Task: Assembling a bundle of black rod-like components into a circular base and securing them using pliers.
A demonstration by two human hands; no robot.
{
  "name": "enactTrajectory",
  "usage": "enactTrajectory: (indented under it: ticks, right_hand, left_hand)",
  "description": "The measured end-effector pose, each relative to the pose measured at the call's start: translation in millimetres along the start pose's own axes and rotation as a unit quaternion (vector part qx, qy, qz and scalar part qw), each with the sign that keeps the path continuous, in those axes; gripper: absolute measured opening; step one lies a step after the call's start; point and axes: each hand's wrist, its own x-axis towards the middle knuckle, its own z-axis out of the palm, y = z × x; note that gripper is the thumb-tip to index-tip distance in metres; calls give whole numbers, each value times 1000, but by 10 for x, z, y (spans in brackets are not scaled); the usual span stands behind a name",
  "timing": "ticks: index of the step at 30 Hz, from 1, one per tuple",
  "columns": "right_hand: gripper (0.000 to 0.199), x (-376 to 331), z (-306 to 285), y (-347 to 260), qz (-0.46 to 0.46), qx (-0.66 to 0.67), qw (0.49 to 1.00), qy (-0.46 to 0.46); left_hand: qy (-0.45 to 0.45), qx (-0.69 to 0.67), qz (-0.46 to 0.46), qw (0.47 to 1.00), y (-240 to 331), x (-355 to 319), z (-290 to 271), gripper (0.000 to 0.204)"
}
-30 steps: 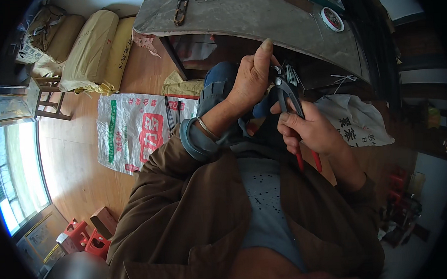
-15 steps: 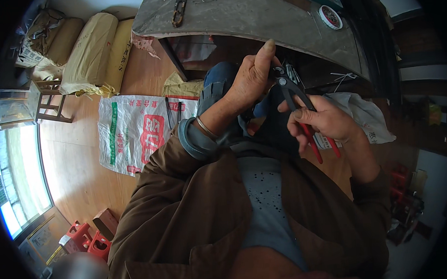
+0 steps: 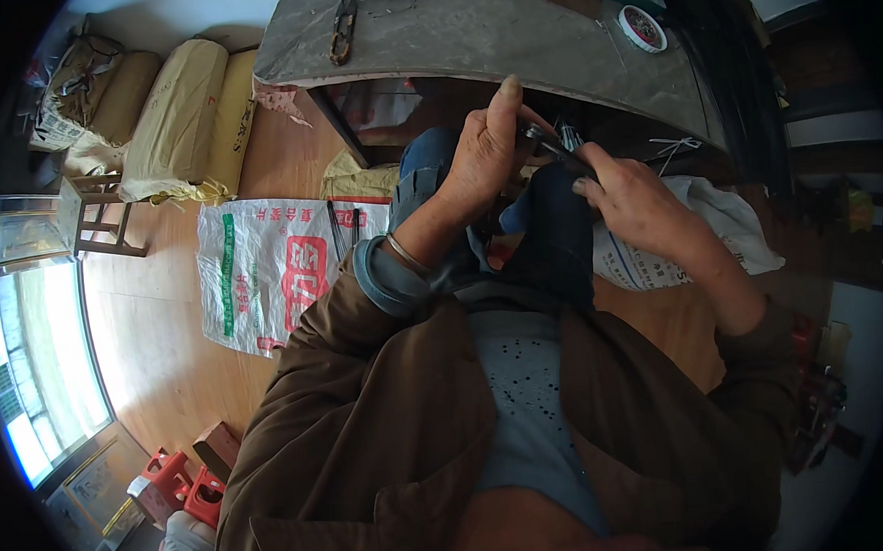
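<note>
My left hand [image 3: 486,155] is raised in front of the table, thumb pointing up and fingers curled in. What those fingers hold, if anything, is hidden. My right hand [image 3: 635,193] is closed around dark-jawed pliers [image 3: 554,150], which are turned nearly edge-on. The jaws sit right beside the left hand's fingers; whether they touch anything is unclear. Its red handles, seen earlier, are hidden behind the hand now. Both hands are above my knees [image 3: 547,212]. A metal bangle [image 3: 407,251] circles my left wrist.
Ahead stands a grey table [image 3: 450,24] bearing old snips [image 3: 342,31] and a white round dish [image 3: 642,28] of small bits. A printed white sack [image 3: 254,274] lies left, with thin dark rods [image 3: 341,229]. Wrapped bundles [image 3: 174,125], a wooden stool [image 3: 104,216] and red stools [image 3: 205,496] stand left.
My right hand has risen and turned, bringing the pliers from upright with red handles showing to nearly edge-on. The left hand has shifted slightly left. The view has shifted a little.
</note>
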Motion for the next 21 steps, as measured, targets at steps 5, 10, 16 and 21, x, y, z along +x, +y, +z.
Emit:
enactTrajectory:
  ticks: [5,10,16,21]
  right_hand:
    - [18,-65,-225,-70,93,221,963,-123]
    - [20,-56,-359,-160,162,243,934,-205]
    - [14,2,-269,-149,165,240,938,-187]
    - [24,88,-53,61,-22,116,993,10]
  left_hand:
    - [-8,-35,-28,999,-17,4,-22,71]
    - [-3,-20,-27,999,-4,-30,33,71]
    - [0,10,-16,1000,-1,-7,63,69]
    - [47,31,70,996,22,81,53,63]
